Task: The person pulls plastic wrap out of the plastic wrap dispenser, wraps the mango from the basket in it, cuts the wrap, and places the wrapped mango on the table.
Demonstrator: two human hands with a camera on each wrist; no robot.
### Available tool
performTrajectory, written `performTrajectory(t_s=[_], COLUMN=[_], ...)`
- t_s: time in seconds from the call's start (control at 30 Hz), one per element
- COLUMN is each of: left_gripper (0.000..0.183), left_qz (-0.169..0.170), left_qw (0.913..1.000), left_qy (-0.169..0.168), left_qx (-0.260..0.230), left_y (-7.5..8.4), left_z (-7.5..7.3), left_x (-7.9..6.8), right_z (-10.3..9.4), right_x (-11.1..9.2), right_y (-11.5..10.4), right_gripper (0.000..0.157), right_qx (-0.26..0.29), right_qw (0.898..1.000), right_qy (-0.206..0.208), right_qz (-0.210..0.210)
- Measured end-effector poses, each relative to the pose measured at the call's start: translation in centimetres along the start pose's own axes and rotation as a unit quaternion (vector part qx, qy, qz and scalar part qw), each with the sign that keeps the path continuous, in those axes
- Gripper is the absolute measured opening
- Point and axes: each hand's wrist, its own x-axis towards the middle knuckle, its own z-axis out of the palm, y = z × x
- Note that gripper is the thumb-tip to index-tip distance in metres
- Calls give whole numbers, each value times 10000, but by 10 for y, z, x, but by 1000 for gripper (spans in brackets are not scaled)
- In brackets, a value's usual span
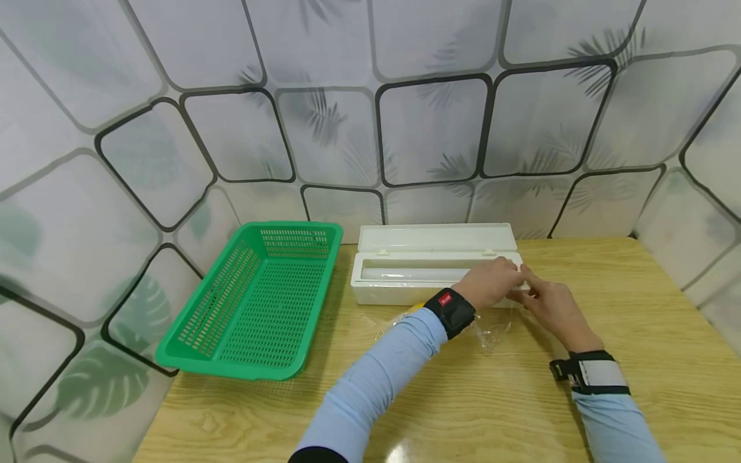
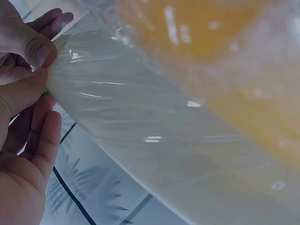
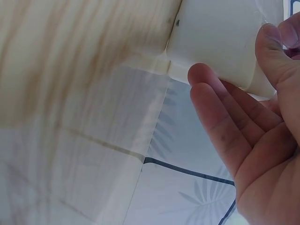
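A white cling film dispenser (image 1: pixel 382 294) stands against the wall with its lid (image 1: pixel 437 238) raised. Inside it lies a pale roll (image 1: pixel 405 274). At the box's right end, my left hand (image 1: pixel 492 283) and right hand (image 1: pixel 552 308) come together, their fingertips nearly meeting. In the left wrist view, thumbs and fingers of both pinch the edge of clear cling film (image 2: pixel 122 103), which is drawn into creases over the white box. My right hand's outer fingers (image 3: pixel 213 112) stretch out beside the box end. Part of the left fingers is hidden in the head view.
Left of the dispenser sits a green plastic basket (image 1: pixel 312 334). Loose clear film (image 1: pixel 492 331) and a yellow thing (image 1: pixel 415 308), its kind unclear, lie before the dispenser, partly behind my left forearm. Everything stands on a wooden table (image 1: pixel 475 405), with a patterned wall covering (image 1: pixel 330 148) behind.
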Motion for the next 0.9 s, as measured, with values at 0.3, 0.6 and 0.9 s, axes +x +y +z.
performTrajectory(t_s=[0.3,0.6,0.9], left_gripper=[26,33,29], left_qz=[2,-120,-266], left_qw=[9988,9989,9991], left_qy=[79,51,166], left_qx=[487,456,285], left_y=[3,6,6], left_z=[3,1,2], left_x=[0,1,0], right_z=[2,2,2], right_x=[0,0,-1], right_y=[2,3,2], right_gripper=[58,58,60], right_qx=[44,-1,-9], right_qw=[9999,9999,10000], right_qy=[35,68,87], right_qz=[133,100,18])
